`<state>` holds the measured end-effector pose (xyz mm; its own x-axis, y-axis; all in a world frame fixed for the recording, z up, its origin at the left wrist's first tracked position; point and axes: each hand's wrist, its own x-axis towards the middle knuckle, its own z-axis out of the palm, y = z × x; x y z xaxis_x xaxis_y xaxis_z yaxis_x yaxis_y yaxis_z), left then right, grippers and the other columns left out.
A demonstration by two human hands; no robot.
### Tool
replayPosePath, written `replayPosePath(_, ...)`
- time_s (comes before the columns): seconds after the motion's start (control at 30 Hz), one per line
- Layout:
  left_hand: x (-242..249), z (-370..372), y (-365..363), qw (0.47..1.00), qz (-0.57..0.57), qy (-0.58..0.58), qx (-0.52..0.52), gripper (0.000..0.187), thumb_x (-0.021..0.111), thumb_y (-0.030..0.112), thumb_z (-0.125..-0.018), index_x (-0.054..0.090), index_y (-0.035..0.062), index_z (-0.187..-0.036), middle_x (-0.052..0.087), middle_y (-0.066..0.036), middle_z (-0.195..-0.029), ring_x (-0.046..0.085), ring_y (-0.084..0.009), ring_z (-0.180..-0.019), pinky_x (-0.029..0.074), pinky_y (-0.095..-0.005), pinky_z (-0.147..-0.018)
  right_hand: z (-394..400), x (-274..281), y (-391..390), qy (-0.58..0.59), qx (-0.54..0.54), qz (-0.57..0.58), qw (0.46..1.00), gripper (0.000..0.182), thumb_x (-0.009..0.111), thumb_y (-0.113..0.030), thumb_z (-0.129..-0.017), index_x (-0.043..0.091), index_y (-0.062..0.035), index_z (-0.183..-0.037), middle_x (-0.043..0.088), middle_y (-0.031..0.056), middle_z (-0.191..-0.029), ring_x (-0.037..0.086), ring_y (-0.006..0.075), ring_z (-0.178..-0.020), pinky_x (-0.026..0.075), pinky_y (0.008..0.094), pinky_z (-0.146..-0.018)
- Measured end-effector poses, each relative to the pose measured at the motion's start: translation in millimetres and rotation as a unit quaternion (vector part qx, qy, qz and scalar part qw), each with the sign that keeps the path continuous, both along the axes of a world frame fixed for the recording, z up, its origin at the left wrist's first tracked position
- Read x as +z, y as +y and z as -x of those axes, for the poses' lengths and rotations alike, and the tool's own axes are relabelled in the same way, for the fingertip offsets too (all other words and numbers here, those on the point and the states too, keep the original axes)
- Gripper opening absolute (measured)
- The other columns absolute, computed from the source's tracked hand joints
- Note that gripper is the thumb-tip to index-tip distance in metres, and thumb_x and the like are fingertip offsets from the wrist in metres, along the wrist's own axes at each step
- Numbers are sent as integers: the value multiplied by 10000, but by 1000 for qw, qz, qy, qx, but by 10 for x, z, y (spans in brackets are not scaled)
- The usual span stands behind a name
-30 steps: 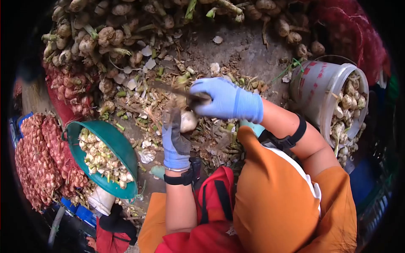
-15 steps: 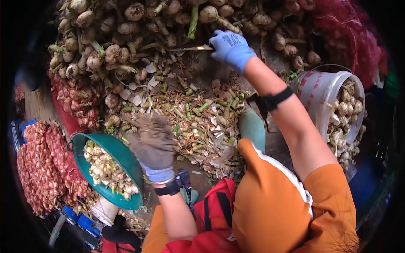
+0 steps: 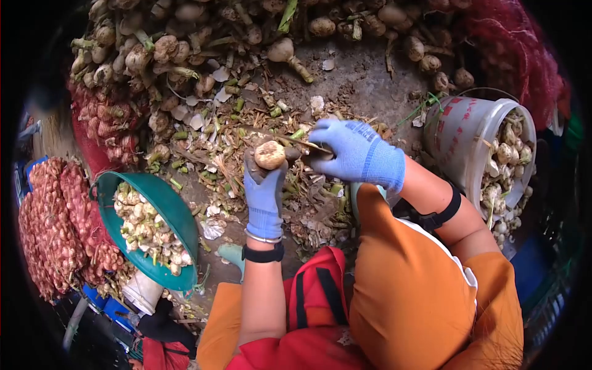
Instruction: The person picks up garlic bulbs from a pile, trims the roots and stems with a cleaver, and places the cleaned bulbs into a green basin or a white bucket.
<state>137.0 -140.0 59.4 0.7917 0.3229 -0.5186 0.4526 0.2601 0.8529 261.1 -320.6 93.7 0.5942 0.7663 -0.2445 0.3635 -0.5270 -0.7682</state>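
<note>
My left hand point(image 3: 265, 191), in a blue glove with a dark palm, is closed around a garlic bulb point(image 3: 270, 155), whose pale round end faces up. Just right of it, my right hand point(image 3: 354, 151), also gloved in blue, grips a knife point(image 3: 305, 145) with a thin dark blade pointing left, close beside the bulb. Below both hands lies a litter of cut stems and peelings point(image 3: 216, 163). One whole bulb with a thick stem point(image 3: 281, 50) lies on the floor above them.
Untrimmed garlic point(image 3: 135, 58) is heaped along the top. A green basin point(image 3: 185, 228) of garlic stands at left beside red net bags point(image 3: 49, 222). At right are a white bucket point(image 3: 456, 129) of bulbs and a red net point(image 3: 512, 55). Part of another person point(image 3: 163, 351) shows at lower left.
My right hand has come down from the heap with the knife, towards my body. My left hand has moved right and up and now holds a bulb. The view has shifted slightly.
</note>
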Motion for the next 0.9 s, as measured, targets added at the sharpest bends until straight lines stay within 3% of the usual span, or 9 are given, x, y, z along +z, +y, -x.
replayPosePath(0.2, -7, 352, 0, 997, 47, -53, 15, 732, 661, 70, -901, 233, 76, -1494, 469, -165, -1399, 557, -274, -1182, 501, -382, -973, 75, 129, 53, -136, 85, 33, 986, 245, 674, -243, -794, 612, -93, -977, 595, 131, -997, 675, 304, -879, 551, 437, -697)
replayPosePath(0.37, -57, 515, 51, 966, -214, -87, -117, 615, 687, 36, -866, 397, 40, -1409, 553, -157, -1306, 604, -258, -1117, 526, -365, -925, 35, 37, 31, -147, 70, 21, 986, 291, 695, -229, -742, 584, -109, -983, 588, 113, -1002, 659, 311, -877, 537, 439, -677)
replayPosePath(0.43, 480, 186, -186, 996, -58, -47, -52, 480, 727, 21, -803, 506, 40, -1228, 586, -90, -1120, 609, -197, -990, 518, -308, -880, -9, -118, 16, -138, 28, 21, 990, 262, 680, -204, -732, 591, -105, -958, 595, 103, -1009, 646, 318, -889, 527, 438, -684)
replayPosePath(0.53, 738, 56, -436, 998, -13, -51, -23, 453, 788, 43, -738, 537, 50, -1114, 577, -51, -1037, 589, -153, -954, 499, -278, -876, -321, -515, -120, 71, -120, 161, 977, 190, 596, -218, -807, 677, -92, -923, 666, 132, -784, 677, 311, -728, 536, 416, -672)
replayPosePath(0.6, 555, 26, -342, 997, -52, -53, -13, 647, 819, 76, -719, 485, 29, -1271, 535, -104, -1225, 550, -181, -1109, 468, -304, -959, -223, -616, -58, 299, -154, 43, 941, 326, 651, -337, -815, 700, -42, -945, 686, 115, -765, 662, 189, -693, 527, 334, -672)
replayPosePath(0.7, 152, 59, -194, 987, -113, -90, -66, 938, 817, 144, -746, 288, 30, -1512, 341, -170, -1491, 361, -241, -1370, 328, -358, -1125, -112, -152, 126, 430, -135, -80, 889, 286, 699, -300, -843, 659, -35, -945, 583, -2, -696, 534, 83, -625, 457, 253, -573)
replayPosePath(0.73, 143, 68, -166, 998, -39, -44, -16, 763, 742, 154, -816, 354, 21, -1460, 472, -125, -1315, 488, -188, -1099, 428, -317, -909, -97, -89, 174, 445, -124, -100, 881, 302, 702, -304, -842, 649, -30, -958, 581, 1, -706, 525, 88, -636, 462, 262, -588)
replayPosePath(0.8, 138, 104, -85, 988, 121, 34, 93, 481, 637, 202, -918, 503, 1, -1333, 630, -68, -1033, 604, -128, -747, 504, -261, -643, -54, -187, 249, 47, 6, -178, 983, 280, 683, -225, -772, 640, -61, -995, 630, 121, -822, 642, 300, -781, 511, 385, -703)
replayPosePath(0.9, 384, 4, -35, 995, 29, 30, 88, 337, 646, 249, -913, 582, 23, -1154, 635, -79, -919, 639, -162, -723, 538, -263, -596, -201, -258, 206, 11, 65, 25, 998, 262, 634, -251, -764, 657, -82, -963, 637, 163, -889, 640, 373, -870, 521, 421, -762)
